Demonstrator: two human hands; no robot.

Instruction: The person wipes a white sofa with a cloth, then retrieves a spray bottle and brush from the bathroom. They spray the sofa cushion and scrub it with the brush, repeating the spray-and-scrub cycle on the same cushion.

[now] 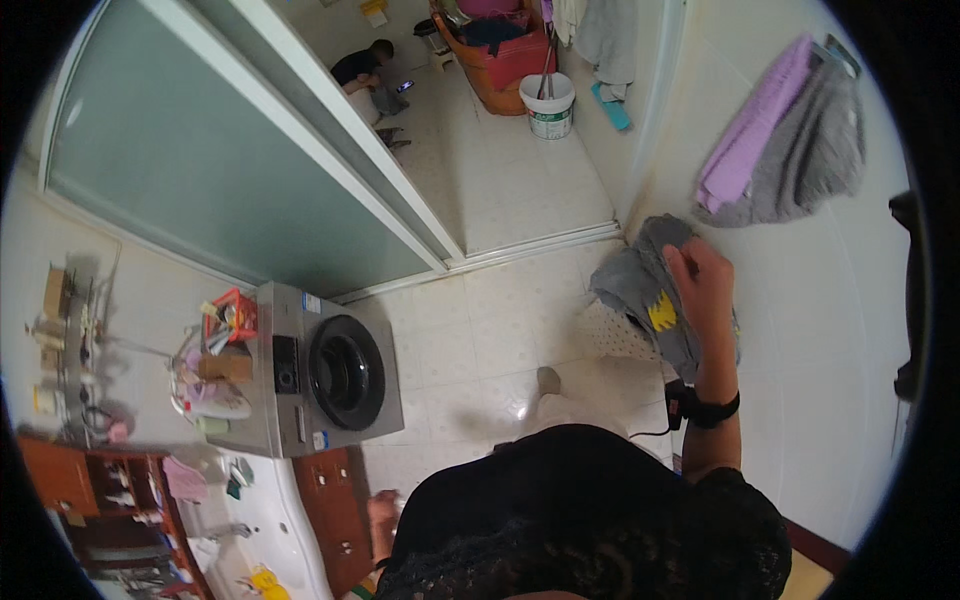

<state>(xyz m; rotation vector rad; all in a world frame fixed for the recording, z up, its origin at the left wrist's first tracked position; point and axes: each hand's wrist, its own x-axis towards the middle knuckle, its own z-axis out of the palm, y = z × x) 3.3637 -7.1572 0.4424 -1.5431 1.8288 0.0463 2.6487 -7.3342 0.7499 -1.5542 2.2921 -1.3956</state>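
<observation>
My right hand (pixel 701 289), with a black band on its wrist, is at a grey cloth (pixel 622 281) near the right wall. Its fingers are curled onto the upper fold of the cloth. A yellow patch (pixel 661 311) shows on the grey fabric. The cloth lies over a white perforated basket (pixel 611 330), partly hidden beneath it. Low at my left side is my left hand (pixel 383 512), small and blurred beside the red-brown vanity cabinet (pixel 330 487). I see nothing clearly held in it.
A grey front-loading washing machine (pixel 341 375) stands left, with a red basket (pixel 236 315) and bottles on top. Beyond the sliding glass door (pixel 225 150) are a seated person (pixel 367 71), a wooden tub (pixel 472 71) and a white bucket (pixel 549 120). Towels (pixel 802 142) hang right.
</observation>
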